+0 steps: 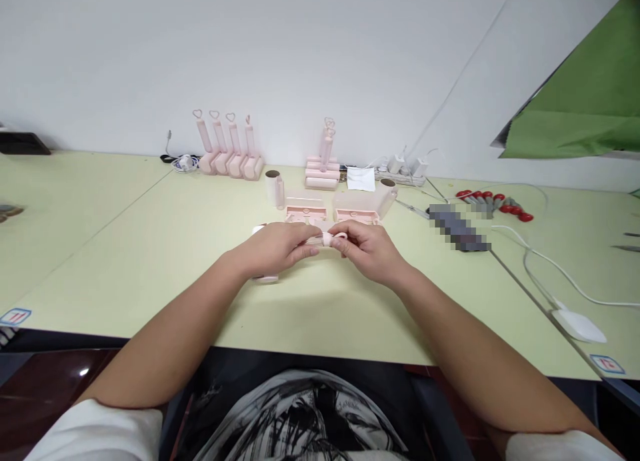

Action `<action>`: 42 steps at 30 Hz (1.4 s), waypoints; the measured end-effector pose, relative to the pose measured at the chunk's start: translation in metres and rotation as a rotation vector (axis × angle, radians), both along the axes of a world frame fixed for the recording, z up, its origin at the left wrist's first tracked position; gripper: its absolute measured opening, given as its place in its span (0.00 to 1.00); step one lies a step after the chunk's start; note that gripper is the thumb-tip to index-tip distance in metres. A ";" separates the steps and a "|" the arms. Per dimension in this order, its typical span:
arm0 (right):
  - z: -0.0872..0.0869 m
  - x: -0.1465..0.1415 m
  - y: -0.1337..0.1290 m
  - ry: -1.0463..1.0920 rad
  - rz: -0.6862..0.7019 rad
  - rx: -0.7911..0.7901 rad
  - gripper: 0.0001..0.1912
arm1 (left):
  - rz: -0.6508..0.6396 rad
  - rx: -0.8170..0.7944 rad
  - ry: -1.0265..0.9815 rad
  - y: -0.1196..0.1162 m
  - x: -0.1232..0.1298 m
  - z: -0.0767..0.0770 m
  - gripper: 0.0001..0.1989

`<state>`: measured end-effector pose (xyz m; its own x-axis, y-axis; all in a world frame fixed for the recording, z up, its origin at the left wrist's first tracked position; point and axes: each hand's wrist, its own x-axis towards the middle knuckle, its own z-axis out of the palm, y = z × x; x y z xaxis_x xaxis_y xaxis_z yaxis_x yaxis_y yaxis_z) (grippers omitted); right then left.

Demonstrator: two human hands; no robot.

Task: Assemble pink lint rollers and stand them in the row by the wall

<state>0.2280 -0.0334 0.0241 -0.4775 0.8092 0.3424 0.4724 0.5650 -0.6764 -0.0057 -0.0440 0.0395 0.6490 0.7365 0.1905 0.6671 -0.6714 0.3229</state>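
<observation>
Between my two hands is a pale pink lint roller handle (327, 239), lying sideways, with a clear tube part and a loop at its right end. My left hand (280, 246) is closed around the tube part. At the loop end, the thumb and fingers of my right hand (367, 249) pinch the handle. Partly hidden under my left hand lies a white and pink lint roller piece (266, 279). Just beyond the hands sit two open pink cases, the left case (306, 212) and the right case (357, 215), each with a clear lid.
Several pink lint rollers with heart loops (233, 164) stand by the wall, and more rollers (321, 181) stand further right. Sticky rolls stand behind the cases, left (273, 187) and right (387, 194). Rightward are a power strip (400, 179), red-handled tools (515, 211) and white cables (565, 274).
</observation>
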 end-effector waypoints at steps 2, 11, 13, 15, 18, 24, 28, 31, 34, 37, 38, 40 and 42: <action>0.002 0.001 0.001 -0.056 0.025 -0.044 0.14 | -0.015 0.016 0.017 0.000 0.000 0.000 0.18; 0.001 -0.001 0.002 -0.302 0.044 0.034 0.13 | -0.033 0.030 0.073 0.001 0.008 -0.009 0.13; 0.002 -0.001 0.002 -0.320 0.037 0.024 0.14 | -0.026 0.053 0.097 0.000 0.009 -0.009 0.13; 0.003 -0.001 0.001 -0.367 0.055 -0.013 0.15 | -0.041 0.075 0.123 0.000 0.010 -0.008 0.12; 0.003 0.000 0.000 -0.431 0.096 -0.027 0.16 | -0.070 0.099 0.142 -0.001 0.009 -0.007 0.13; 0.000 -0.001 0.001 -0.471 0.101 0.103 0.16 | -0.084 0.103 0.116 -0.001 0.008 -0.005 0.13; -0.003 -0.003 0.001 -0.471 0.087 0.133 0.15 | -0.080 0.134 0.111 0.000 0.009 -0.006 0.13; -0.005 -0.005 0.002 -0.461 0.067 0.137 0.15 | -0.068 0.149 0.112 0.000 0.010 -0.009 0.13; -0.007 -0.006 0.001 -0.464 0.039 0.131 0.15 | -0.042 0.163 0.124 0.001 0.010 -0.011 0.12; -0.007 -0.007 0.000 -0.466 0.024 0.118 0.15 | -0.037 0.176 0.142 0.001 0.010 -0.012 0.12; -0.007 -0.007 0.000 -0.455 0.029 0.110 0.15 | -0.043 0.182 0.150 0.000 0.010 -0.012 0.12; -0.009 -0.007 0.000 -0.391 0.048 0.071 0.16 | -0.053 0.208 0.168 0.000 0.010 -0.012 0.12; -0.012 -0.009 0.001 -0.252 0.079 -0.076 0.17 | -0.058 0.262 0.188 0.000 0.011 -0.012 0.12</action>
